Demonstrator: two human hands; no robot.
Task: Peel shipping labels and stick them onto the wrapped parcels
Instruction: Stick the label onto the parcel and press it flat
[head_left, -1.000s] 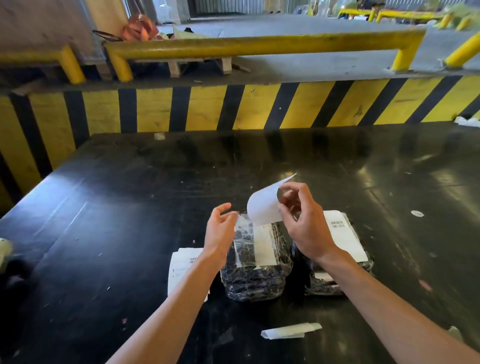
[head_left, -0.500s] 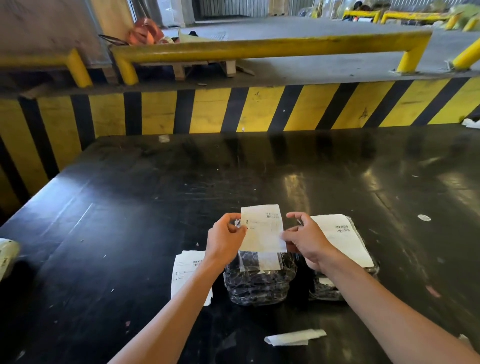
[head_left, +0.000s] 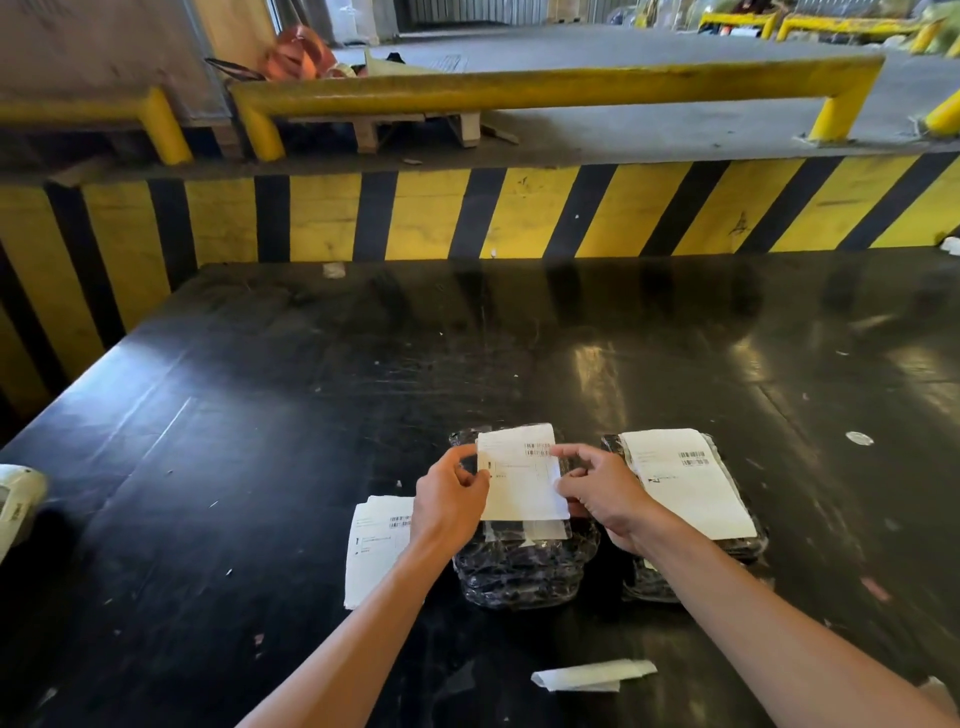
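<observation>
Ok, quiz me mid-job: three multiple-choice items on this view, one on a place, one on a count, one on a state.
1. The label stack lies:
A left of the parcels
B on the right parcel
C by the rail

2. Wrapped parcels on the table:
A one
B two
C four

3. The label held by both hands is:
A crumpled
B flat over the middle parcel
C lying on the floor

Key: 1 A, it sits beside the left hand. 2 B, the middle and the right parcel. 3 B, left and right hand pinch its edges.
</observation>
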